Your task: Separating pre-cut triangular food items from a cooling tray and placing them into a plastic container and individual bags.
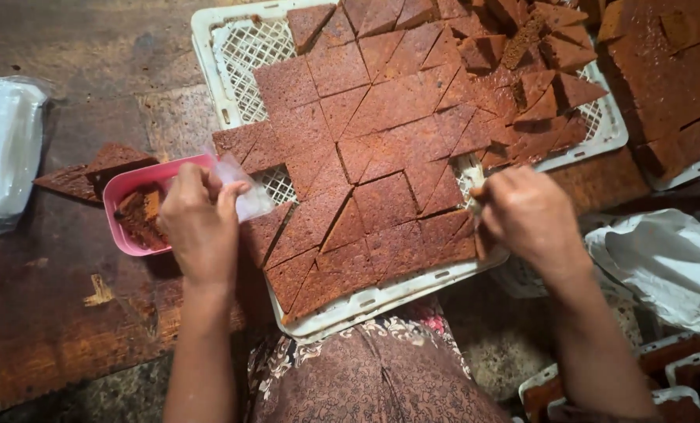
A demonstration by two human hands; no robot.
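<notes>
A: Our left hand (pixel 201 223) pinches a clear plastic wrapper (pixel 236 188) over the pink tub (pixel 126 196), left of the white tray (pixel 381 301).

B: Our right hand (pixel 526 215) closes on a brown cake piece (pixel 463 235) at the tray's right edge; finger grip mostly hidden.

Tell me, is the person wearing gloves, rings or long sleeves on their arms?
No. The left hand and right hand are both bare, with no gloves, rings, watch or bracelets visible. Both forearms are uncovered as far as the picture shows, so no sleeves appear. Lower down is brown clothing with a pale swirly, flowery pattern.
</notes>
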